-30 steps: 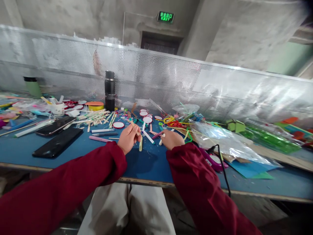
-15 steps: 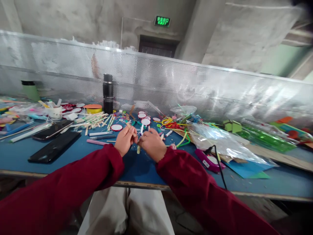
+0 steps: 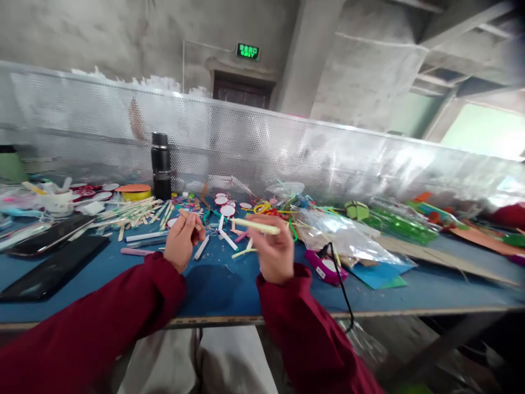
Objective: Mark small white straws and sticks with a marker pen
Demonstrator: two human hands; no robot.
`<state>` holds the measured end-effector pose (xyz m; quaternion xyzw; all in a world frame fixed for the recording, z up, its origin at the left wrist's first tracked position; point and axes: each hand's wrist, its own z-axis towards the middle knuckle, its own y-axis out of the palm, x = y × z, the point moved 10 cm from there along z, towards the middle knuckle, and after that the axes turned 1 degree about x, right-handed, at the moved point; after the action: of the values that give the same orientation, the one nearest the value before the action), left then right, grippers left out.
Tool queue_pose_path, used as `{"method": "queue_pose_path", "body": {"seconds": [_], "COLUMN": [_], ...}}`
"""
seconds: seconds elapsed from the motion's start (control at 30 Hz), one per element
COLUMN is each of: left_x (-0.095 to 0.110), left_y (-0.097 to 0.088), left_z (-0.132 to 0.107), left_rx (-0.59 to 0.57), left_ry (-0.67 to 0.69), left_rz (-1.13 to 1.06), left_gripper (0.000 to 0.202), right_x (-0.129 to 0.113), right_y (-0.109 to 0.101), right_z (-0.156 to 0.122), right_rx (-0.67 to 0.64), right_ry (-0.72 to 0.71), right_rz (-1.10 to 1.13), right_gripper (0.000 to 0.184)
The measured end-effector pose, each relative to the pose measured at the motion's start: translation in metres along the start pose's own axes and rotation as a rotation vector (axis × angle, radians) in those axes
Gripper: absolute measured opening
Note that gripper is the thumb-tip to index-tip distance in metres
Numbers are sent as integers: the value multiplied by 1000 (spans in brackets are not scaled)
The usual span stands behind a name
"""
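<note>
My left hand point(image 3: 180, 246) is closed, pinching a short flat wooden craft stick point(image 3: 189, 217) above the blue table. To its right, my right hand point(image 3: 275, 253) holds up a pale yellow stick point(image 3: 258, 225), slim and pen-like, tilted slightly and somewhat blurred. Between the two hands lie a white marker with a teal end point(image 3: 228, 241) and a grey-white marker point(image 3: 202, 247). Another thin yellowish stick point(image 3: 243, 253) rests on the tabletop beside my right hand. Left of my left hand are a blue-and-white marker point(image 3: 145, 236) and a pink marker point(image 3: 136, 251).
A pile of craft sticks point(image 3: 133, 214) lies in front of a black bottle point(image 3: 161, 167). Two dark phones point(image 3: 55, 268) are at left. At right are a purple device point(image 3: 326, 268) with a black cable, a clear plastic bag point(image 3: 334, 232) and cardboard point(image 3: 438, 257). A perforated metal screen point(image 3: 254, 148) stands behind.
My hands were close together over the table and have moved apart. The pale yellow stick now shows raised in my right hand. The view has shifted to the right.
</note>
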<state>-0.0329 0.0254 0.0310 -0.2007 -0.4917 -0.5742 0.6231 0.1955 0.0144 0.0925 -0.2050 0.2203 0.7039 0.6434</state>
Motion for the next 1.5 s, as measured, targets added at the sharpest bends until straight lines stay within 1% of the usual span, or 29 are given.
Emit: {"method": "queue_pose_path", "body": {"seconds": [0.03,0.07,0.1,0.13,0.23,0.33,0.43,0.53,0.6,0.7,0.77,0.83,0.9,0.93,1.0,1.07,1.1,1.17,1.27,1.3,1.37,1.4,1.43,1.5], "left_x": [-2,-5,-8,-11,-15,-12,-7,-6,-6,-6,-6,-5,-2,0,2,4,4,2,-5,-8,-16,-20,-25,-34], "left_y": [4,8,14,19,35,49,56,57,57,52,42,28,25,24,28,34,37,43,43,41,37,35,34,34], "left_z": [0,-2,-4,-7,-22,-38,-49,-55,-57,-54,-47,-36,-29,-26,-24,-25,-25,-24,-16,-12,-5,-2,1,7], "left_rx": [-31,-76,-128,-179,-309,-419,-462,-454,-436,-362,-283,-194,-225,-239,-292,-323,-329,-327,-272,-248,-208,-199,-197,-215], "left_ry": [-19,-43,-69,-95,-170,-218,-215,-221,-228,-229,-224,-223,-213,-206,-202,-187,-177,-157,-138,-129,-116,-116,-118,-118], "left_rz": [1,10,22,32,36,17,7,-4,-45,-83,-75,-83,-55,-69,-74,-42,-15,36,64,65,54,42,28,17], "left_gripper": [37,37,37,38,39,41,44,46,51,54,48,42,44,45,44,43,43,46,53,55,58,59,58,56], "right_x": [9,19,26,30,37,40,37,32,27,14,4,-2,-3,-1,6,18,23,31,38,39,39,39,37,35], "right_y": [-17,-22,-22,-21,-15,-5,8,18,27,39,45,46,42,38,38,46,53,63,66,64,58,56,54,52], "right_z": [-4,-11,-19,-26,-43,-50,-53,-58,-62,-67,-69,-66,-57,-49,-32,-15,-7,7,20,22,22,21,20,16], "right_rx": [140,195,221,235,262,244,201,204,187,119,74,51,62,91,115,124,111,103,109,109,100,83,60,21], "right_ry": [131,269,380,455,584,618,613,613,602,560,545,549,536,521,523,558,578,569,473,423,314,252,182,64], "right_rz": [252,452,590,679,825,867,871,882,873,857,880,923,941,939,930,923,908,872,757,705,570,479,378,177], "right_gripper": [10,14,17,17,13,11,10,6,8,11,11,12,13,14,18,26,27,28,26,22,7,11,19,24]}}
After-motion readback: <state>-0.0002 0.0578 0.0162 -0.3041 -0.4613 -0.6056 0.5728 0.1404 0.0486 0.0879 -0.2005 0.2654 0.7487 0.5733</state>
